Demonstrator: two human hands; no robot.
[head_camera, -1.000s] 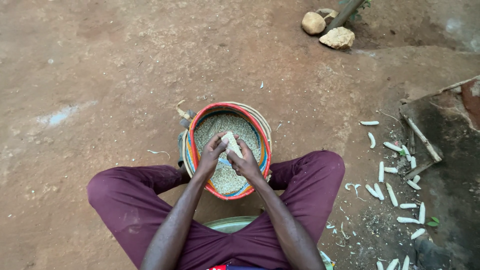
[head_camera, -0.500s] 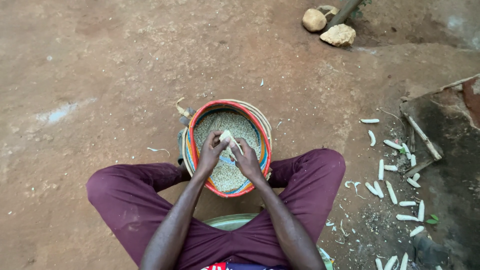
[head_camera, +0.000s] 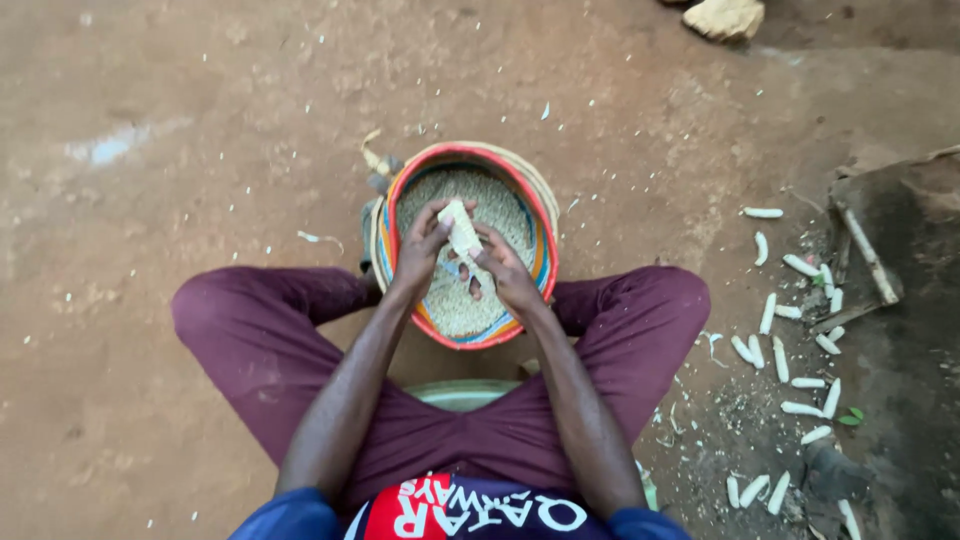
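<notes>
Bare reddish-brown dirt ground (head_camera: 180, 120) fills the scene, with a person seated on it in maroon trousers (head_camera: 250, 340), legs spread. Between the knees sits a round woven basket with a red rim and coloured stripes (head_camera: 545, 230), filled with pale loose maize kernels (head_camera: 500, 200). Both hands meet above it: the left hand (head_camera: 420, 250) and right hand (head_camera: 508, 275) are each curled closed around one pale maize cob (head_camera: 461, 228), held tilted over the kernels. Stripped white cobs (head_camera: 790, 350) lie scattered on the ground to the right, well apart from the basket. A tan stone (head_camera: 725, 18) sits at the far edge.
</notes>
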